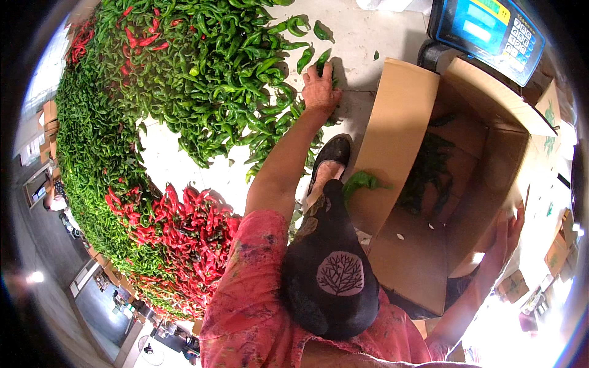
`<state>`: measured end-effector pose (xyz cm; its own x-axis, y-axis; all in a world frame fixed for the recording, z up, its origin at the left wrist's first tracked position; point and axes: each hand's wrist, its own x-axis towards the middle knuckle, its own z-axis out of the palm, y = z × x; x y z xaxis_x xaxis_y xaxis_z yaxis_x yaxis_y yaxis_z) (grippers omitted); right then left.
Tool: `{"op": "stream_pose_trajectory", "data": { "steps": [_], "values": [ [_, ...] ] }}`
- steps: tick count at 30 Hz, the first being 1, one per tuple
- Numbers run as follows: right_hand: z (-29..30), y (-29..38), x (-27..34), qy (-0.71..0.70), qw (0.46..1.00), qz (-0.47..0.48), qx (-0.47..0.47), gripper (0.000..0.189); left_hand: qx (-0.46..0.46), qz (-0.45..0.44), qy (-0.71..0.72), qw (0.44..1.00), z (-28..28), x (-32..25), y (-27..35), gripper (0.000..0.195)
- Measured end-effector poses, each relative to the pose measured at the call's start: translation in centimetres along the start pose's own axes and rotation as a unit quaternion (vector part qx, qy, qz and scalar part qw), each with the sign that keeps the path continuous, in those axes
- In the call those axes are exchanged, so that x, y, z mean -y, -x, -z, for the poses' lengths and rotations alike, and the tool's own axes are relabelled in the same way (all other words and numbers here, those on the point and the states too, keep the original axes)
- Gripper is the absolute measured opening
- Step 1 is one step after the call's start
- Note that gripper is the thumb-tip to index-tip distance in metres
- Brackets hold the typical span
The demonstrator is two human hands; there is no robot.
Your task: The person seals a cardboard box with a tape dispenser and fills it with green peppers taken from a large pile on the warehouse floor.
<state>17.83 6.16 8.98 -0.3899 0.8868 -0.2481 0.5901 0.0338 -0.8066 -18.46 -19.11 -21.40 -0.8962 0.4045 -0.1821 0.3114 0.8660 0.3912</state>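
Observation:
My left hand [318, 91] reaches to the edge of a large spread of green peppers [221, 78], its fingers curled around a green pepper [324, 59] on the pale floor. On the other side, my right hand [510, 226] is against the outer wall of an open cardboard box [487, 161]; glare blurs its grip. Dark green peppers [430, 175] lie inside the box, in shadow. One green pepper [363, 180] rests by the box's near flap [395, 133]. Red peppers [193, 230] form a heap to the left, among the green ones.
A scale's display with keypad [492, 34] stands behind the box. My shoe [333, 154] is between the peppers and the box. A dark cap or cloth with a tree print [340, 273] hangs in the foreground. A person [57, 202] is far left; more boxes [557, 250] stand at right.

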Motion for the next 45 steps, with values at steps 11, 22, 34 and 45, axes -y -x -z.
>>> {"op": "stream_pose_trajectory", "data": {
  "steps": [11,22,34,45],
  "values": [
    [1.1,0.0,-0.1,0.059,0.997,-0.050,-0.012,0.063,-0.042,0.020,-0.062,0.997,2.5,3.0,-4.4,0.064],
    [0.1,0.7,1.2,0.034,0.999,-0.039,0.009,0.060,-0.105,-0.067,0.441,0.889,12.0,-2.6,1.0,0.050],
    [2.4,-1.7,-1.9,0.077,0.997,-0.010,0.022,0.060,0.122,-0.154,0.425,0.884,15.8,-4.5,13.0,0.101],
    [0.6,-0.6,-0.3,0.082,0.996,-0.022,-0.005,0.064,0.040,-0.039,-0.036,0.998,6.4,5.6,14.4,0.107]
  ]
}}
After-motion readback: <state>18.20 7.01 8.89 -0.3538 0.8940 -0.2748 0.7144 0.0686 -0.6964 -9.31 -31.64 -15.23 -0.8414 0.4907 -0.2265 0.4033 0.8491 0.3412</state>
